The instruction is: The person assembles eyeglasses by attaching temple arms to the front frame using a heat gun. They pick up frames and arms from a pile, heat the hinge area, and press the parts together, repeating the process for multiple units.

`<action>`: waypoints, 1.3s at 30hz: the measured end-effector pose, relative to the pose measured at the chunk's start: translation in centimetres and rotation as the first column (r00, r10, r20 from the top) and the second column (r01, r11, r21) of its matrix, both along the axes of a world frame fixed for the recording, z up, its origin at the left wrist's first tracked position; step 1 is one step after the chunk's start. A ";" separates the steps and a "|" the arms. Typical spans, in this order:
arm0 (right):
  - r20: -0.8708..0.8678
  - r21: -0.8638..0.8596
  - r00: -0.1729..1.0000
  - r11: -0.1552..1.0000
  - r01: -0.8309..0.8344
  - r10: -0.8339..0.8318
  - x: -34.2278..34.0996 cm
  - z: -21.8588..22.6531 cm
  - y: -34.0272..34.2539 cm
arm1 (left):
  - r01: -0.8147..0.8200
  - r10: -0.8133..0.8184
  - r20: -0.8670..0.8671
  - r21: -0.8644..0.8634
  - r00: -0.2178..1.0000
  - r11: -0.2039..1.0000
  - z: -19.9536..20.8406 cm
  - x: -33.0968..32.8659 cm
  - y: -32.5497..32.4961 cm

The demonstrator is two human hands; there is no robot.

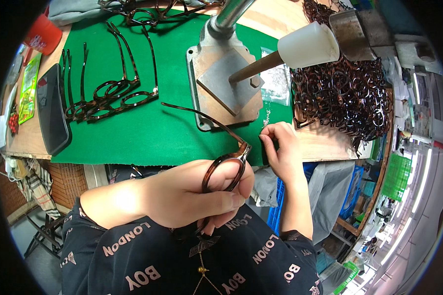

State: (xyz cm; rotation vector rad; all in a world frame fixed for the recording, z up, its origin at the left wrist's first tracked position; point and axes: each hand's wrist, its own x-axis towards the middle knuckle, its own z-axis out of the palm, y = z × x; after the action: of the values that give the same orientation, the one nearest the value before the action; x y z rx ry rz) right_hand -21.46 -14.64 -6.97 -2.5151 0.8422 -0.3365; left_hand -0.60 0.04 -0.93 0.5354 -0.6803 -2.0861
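Observation:
My left hand is closed around a brown tortoiseshell eyeglass frame, held just in front of the table edge. One round rim shows between thumb and fingers, and one temple arm points up and away to the left over the green mat. The rest of the frame is mostly hidden by the hand. At the mat's right front edge, my right hand has thumb and forefinger pinched together. Whatever lies between those fingertips is too small to make out. Just beyond them are scattered tiny pale bits.
A metal hand press with a white-ended lever stands mid-mat. Behind the bits lies a clear bag. More eyeglass frames rest left, near a dark phone and red cup. A large frame pile sits right.

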 end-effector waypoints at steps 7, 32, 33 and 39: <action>0.439 0.494 0.898 0.839 -0.229 -0.013 3.4 6.3 2.3 | -0.029 0.033 -0.101 0.037 0.994 0.999 0.2 -0.2 0.2; 0.697 0.429 0.717 0.804 -0.412 -0.004 7.3 6.9 4.5 | -0.023 0.023 0.008 -0.063 1.000 0.998 0.3 0.2 1.2; 0.683 0.426 0.731 0.810 -0.403 0.005 7.2 6.9 4.4 | -0.028 0.030 0.025 -0.063 0.999 0.998 0.3 0.2 1.1; 0.638 0.421 0.770 0.835 -0.354 0.004 7.0 7.5 4.2 | -0.025 0.027 0.034 -0.031 0.999 0.999 0.7 0.1 0.8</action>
State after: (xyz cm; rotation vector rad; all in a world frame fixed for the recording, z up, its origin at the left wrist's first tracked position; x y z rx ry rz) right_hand -14.49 -10.41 0.50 -1.7697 0.3362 -0.7093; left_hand -0.55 0.87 -0.21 0.5617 -0.7206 -2.0432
